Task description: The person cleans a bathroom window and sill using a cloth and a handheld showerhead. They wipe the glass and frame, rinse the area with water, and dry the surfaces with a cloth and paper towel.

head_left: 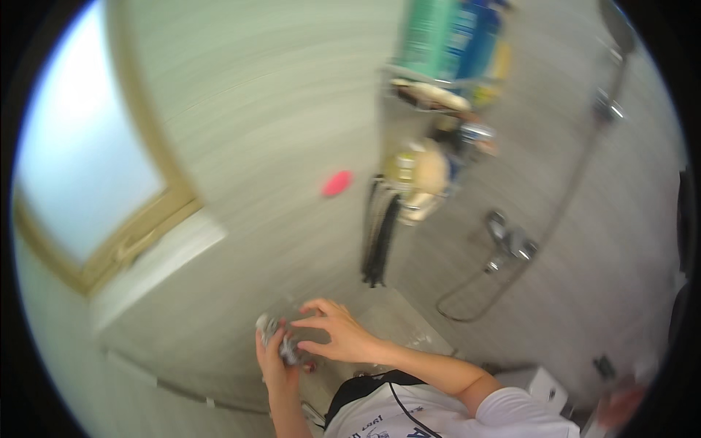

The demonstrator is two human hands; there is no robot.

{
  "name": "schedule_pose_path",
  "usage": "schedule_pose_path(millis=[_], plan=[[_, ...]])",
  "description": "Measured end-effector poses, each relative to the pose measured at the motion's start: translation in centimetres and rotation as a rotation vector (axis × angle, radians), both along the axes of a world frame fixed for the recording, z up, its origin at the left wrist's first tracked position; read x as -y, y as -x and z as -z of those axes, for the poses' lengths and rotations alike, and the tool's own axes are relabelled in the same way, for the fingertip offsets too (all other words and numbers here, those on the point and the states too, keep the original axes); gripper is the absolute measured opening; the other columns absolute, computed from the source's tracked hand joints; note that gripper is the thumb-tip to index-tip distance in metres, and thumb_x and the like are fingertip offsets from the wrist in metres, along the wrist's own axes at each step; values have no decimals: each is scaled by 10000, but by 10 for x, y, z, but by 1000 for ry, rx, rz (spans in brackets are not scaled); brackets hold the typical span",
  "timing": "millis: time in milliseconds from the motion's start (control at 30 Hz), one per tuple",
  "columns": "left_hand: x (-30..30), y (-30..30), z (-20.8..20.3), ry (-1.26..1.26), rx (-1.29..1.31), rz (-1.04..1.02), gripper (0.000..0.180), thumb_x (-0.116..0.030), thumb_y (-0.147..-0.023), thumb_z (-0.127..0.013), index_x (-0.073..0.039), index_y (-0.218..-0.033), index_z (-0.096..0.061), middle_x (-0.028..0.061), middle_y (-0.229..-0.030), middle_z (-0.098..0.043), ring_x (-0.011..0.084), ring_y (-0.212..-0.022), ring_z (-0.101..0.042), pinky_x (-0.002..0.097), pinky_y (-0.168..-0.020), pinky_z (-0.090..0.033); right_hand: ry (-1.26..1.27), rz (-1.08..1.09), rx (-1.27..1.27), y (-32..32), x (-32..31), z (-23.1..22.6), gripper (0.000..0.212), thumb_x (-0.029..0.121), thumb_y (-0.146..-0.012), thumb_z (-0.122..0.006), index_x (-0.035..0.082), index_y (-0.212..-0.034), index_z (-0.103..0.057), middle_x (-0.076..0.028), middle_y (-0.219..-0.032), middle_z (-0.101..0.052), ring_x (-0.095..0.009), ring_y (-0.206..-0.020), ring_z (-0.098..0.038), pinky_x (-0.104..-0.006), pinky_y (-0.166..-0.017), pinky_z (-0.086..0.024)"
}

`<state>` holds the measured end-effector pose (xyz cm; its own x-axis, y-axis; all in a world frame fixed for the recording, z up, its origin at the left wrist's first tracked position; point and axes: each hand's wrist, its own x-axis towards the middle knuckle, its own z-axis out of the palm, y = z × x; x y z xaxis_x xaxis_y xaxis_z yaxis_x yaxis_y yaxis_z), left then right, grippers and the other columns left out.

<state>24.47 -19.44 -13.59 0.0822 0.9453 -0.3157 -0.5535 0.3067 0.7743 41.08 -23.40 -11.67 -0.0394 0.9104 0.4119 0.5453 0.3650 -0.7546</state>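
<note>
Low in the picture, my left hand (271, 360) is closed around a small grey-and-white thing (290, 352). Its surface looks crumpled, but blur hides what kind of thing it is. A pale end of it sticks out above my fingers. Just to the right of it, my right hand (334, 333) has its fingers spread and bent toward the left hand. Nothing shows in its grasp, and whether a fingertip touches the grey-and-white thing I cannot tell.
A corner shelf (427, 77) carries bottles and packs. Dark strips (380, 241) hang below it. A pink oval (337, 184) is on the wall. At the right are a shower tap (511, 241) and hose (562, 197). A frosted window (87, 139) stands left; a white box (542, 387) sits lower right.
</note>
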Motion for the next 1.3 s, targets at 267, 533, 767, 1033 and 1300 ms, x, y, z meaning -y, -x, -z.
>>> schedule_pose_path(millis=[267, 533, 767, 1033, 1300], plan=[[-12, -20, 84, 242, -25, 351, 194, -252, -902, -701, -205, -1015, -550, -65, -788, -552, 68, -618, -507, 271, -470, -377, -145, 953, 227, -197, 144, -32, 258, 201, -894, -746, 46, -1100, -723, -104, -842, -649, -199, -665, -590, -343, -605, -487], [-11, -69, 61, 230, -69, 525, 203, -355, -893, -710, -248, -992, -567, -118, -783, -545, 38, -623, -494, 246, -430, -314, -1019, 1682, 1108, -384, 171, -347, 529, 439, -880, -755, 4, -1155, -630, -65, -1002, -612, -165, -823, -599, -309, -686, -462], [6, -78, 39, 44, 49, 558, 183, -204, -918, -703, -84, -990, -584, 43, -802, -595, 145, -608, -531, 284, -533, -401, -692, 1737, 1070, -482, 172, -471, 636, 661, -938, -494, 67, -981, -717, -148, -881, -741, -388, -854, -699, -493, -723, -519], [34, -118, -31, -493, -296, 540, 227, -205, -894, -763, -24, -996, -672, 27, -876, -679, 73, -781, -600, 265, -686, -487, -356, 806, 622, -244, 96, -337, 228, 231, -974, -590, 27, -935, -685, -73, -723, -614, -202, -636, -603, -365, -631, -489], [49, -165, 39, -889, -354, 592, 388, -93, -897, -707, 23, -1220, -527, 98, -994, -672, 213, -855, -645, 372, -760, -525, 76, 495, 274, -83, 38, -51, 274, 223, -890, -695, 21, -979, -532, -142, -800, -688, -347, -718, -720, -446, -572, -541]])
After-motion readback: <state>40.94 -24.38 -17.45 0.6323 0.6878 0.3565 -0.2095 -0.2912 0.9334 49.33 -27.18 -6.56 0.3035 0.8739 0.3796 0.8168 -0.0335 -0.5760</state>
